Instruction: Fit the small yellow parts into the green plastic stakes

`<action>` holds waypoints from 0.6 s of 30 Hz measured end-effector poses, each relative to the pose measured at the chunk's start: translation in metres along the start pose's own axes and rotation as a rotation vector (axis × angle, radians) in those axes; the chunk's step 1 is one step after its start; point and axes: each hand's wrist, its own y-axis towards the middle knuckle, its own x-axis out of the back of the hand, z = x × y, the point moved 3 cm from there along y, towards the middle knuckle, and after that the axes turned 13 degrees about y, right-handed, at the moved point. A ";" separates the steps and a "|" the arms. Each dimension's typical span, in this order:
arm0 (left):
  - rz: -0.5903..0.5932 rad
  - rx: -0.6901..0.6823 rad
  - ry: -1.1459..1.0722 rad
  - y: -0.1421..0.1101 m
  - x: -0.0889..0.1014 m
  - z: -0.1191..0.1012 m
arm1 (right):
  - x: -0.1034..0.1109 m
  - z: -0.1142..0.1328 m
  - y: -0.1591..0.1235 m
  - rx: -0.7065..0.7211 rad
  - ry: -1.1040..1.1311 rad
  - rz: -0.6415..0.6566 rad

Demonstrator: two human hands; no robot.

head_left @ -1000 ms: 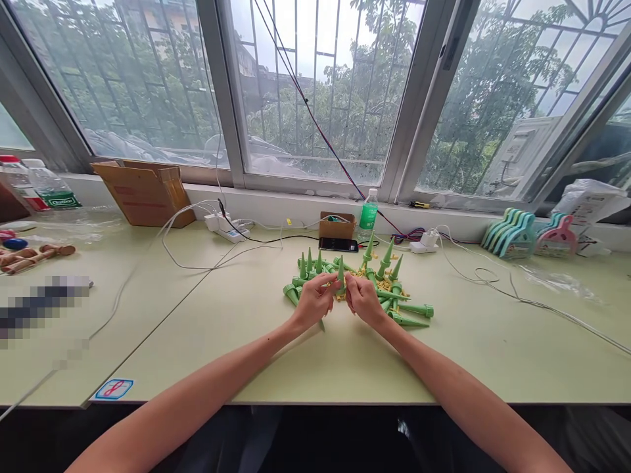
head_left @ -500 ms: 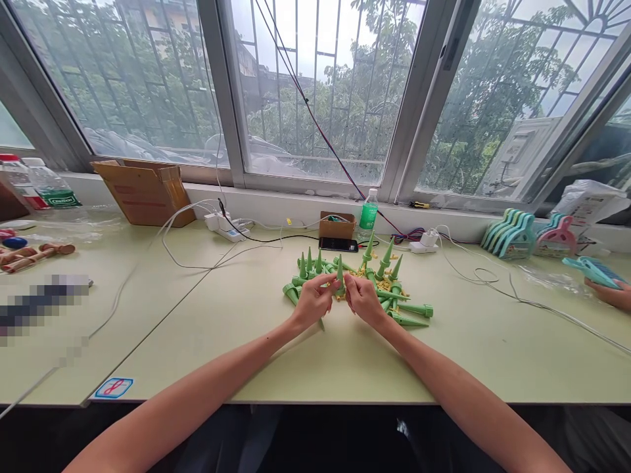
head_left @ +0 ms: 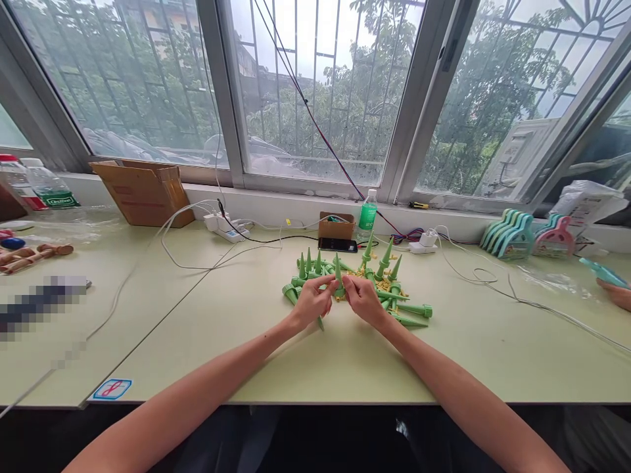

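Note:
A green plastic watering spike (head_left: 338,268) stands point up between my hands. My left hand (head_left: 315,299) pinches it from the left, and my right hand (head_left: 361,297) grips it from the right; its lower part is partly covered by fingers. Just behind and around them lie several more green spikes (head_left: 384,259), some upright, others on their sides. Small yellow pieces (head_left: 358,282), too small to name, are scattered among the spikes. One spike's tip (head_left: 321,324) pokes out below my left hand.
Behind the pile are a phone (head_left: 338,245), a small cardboard box (head_left: 336,226) and a green-labelled bottle (head_left: 367,211). White cables (head_left: 197,266) cross the table. Teal hangers (head_left: 507,236) stand at right, near another person's hand (head_left: 616,293). A large carton (head_left: 140,194) sits at back left.
My hands stay closed on the same spike with barely any movement. At the far right, the other person's hand and the teal thing in it have shifted right.

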 end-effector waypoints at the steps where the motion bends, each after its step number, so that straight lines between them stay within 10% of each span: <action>1: 0.015 0.001 -0.009 0.000 0.000 -0.001 | 0.001 0.001 0.000 0.017 -0.018 0.002; 18: 0.227 -0.023 -0.108 0.004 0.003 0.004 | 0.000 0.010 -0.001 0.193 -0.262 0.047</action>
